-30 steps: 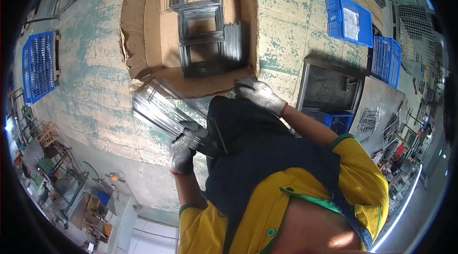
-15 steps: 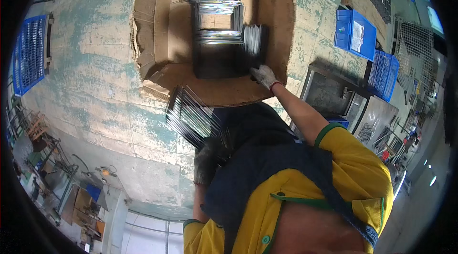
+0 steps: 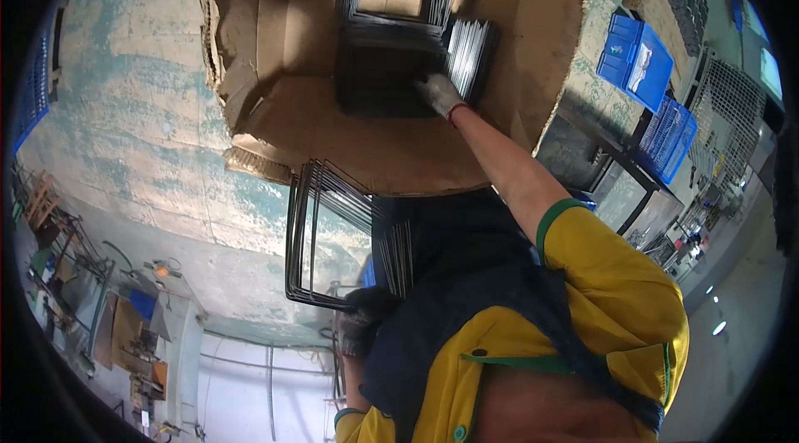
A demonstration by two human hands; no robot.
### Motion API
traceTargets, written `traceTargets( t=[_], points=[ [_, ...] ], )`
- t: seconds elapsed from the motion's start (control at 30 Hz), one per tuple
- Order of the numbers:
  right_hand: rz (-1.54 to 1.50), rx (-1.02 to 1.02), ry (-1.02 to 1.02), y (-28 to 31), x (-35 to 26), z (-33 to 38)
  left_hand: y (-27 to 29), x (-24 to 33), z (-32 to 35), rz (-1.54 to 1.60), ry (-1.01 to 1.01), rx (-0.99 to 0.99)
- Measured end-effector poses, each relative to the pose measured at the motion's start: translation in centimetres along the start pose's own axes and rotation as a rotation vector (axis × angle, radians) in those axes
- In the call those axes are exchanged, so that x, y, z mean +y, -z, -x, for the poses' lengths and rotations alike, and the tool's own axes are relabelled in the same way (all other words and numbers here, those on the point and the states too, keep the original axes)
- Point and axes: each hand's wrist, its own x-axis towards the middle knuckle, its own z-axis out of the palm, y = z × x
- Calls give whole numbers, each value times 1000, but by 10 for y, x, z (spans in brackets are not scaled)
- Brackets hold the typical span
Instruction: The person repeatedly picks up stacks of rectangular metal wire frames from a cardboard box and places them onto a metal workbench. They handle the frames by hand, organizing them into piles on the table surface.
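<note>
My left hand [image 3: 358,328], in a grey glove with dark fingers, is closed round the lower end of a bundle of rectangular wire frames [image 3: 293,256]. The bundle stands beside my apron, outside the box. My right hand [image 3: 439,95], in a pale glove with a red cuff, reaches into a large cardboard box [image 3: 333,148]. It is at the near right corner of the stacked wire frames [image 3: 387,81]; its fingertips are lost in shadow. Close to that hand, on the right, more thin metal frames [image 3: 470,52] stand packed on edge.
The box's torn left edge [image 3: 212,35] is ragged. Blue plastic crates [image 3: 637,60] stand on the right beside a metal table [image 3: 628,206]. Wire mesh [image 3: 724,110] lies farther right. Another blue crate [image 3: 33,98] is at the far left on the worn floor [image 3: 158,69].
My right hand has moved left and inward to the near corner of the stack. The bundle in my left hand has turned more upright, and my left hand is lower. The box appears larger and nearer.
</note>
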Motion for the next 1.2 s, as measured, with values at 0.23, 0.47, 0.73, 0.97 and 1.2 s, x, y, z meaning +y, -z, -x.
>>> traceTargets(
  t=[0.23,0.47,0.73,0.97,1.2],
  points=[
    [258,-114,7,-10,44,-3,0,-9,1,18,30,58],
    [576,-273,413,-69,25,-23,17,-20,-6,46,19,148],
    [456,-170,211,-106,3,-35,36,-31,-11,46,12,262],
    [422,-179,240,-104,10,-36,54,-46,1,0,-17,330],
    [477,-352,196,-95,4,-55,73,-66,7,-75,65,440]
  ],
)
